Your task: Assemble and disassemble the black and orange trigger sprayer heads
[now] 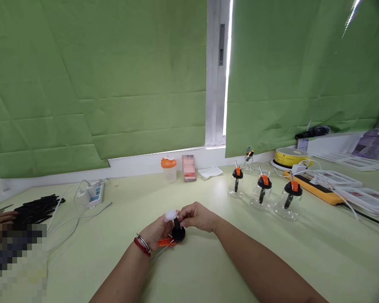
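My left hand point(158, 232) is closed around a black round lid point(178, 234) low over the table. The lid looks upside down: a black stem points up, while an orange piece point(166, 242) and a thin metal rod point(159, 253) stick out below it to the left. Something white point(170, 216) sits by the top of the stem; I cannot tell whether it is a finger wrapping or a separate piece. My right hand point(197, 216) has its fingers pinched at the stem's right side. What those fingertips hold, if anything, is hidden.
Glass jars point(260, 202) with similar black-and-orange lids stand on the right. Behind them are a yellow round case point(291, 157) and an orange-edged device point(316, 187). An orange-capped cup point(169, 170) stands at the back. Left are a power strip point(96, 194), black strips point(38, 209) and another person's hand point(1, 223).
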The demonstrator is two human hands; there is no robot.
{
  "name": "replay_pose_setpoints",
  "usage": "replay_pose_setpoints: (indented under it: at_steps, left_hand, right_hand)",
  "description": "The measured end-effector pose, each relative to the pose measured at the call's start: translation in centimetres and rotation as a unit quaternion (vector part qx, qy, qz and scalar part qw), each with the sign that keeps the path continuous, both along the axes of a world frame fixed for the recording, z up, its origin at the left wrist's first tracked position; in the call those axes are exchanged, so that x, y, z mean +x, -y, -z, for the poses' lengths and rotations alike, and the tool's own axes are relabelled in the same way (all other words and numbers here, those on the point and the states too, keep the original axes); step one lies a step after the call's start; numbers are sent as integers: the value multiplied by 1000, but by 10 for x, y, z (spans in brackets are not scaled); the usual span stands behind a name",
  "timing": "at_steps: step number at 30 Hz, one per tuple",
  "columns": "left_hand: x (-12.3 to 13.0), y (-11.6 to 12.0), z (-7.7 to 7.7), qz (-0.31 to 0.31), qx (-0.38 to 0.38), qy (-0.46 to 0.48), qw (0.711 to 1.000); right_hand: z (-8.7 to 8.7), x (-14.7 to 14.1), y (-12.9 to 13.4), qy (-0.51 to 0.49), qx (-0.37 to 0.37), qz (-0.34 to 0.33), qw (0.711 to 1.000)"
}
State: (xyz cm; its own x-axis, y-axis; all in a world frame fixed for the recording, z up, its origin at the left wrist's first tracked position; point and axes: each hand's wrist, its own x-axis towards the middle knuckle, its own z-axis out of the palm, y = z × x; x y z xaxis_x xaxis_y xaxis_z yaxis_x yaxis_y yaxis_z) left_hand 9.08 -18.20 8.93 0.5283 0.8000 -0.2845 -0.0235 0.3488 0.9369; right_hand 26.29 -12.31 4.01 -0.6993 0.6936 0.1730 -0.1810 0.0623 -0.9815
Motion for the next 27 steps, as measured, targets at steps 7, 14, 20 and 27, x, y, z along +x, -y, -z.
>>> replay_pose_setpoints:
  at_steps: [7,14,20,27]
  left_hand:
    - [-3,-10,13,15,-6,31,999]
    - [4,-1,4,-108,121,104,981]
    - [19,1,9,-178,230,122,949]
    - [21,-7,17,-203,233,152,939]
  right_hand:
    - [-5,-1,2,-31,-30,10,999]
    - [-37,-1,16,5,18,106,994]
    - [-52,-16,36,61,-54,57,995]
    - [-49,-8,33,231,79,149,958]
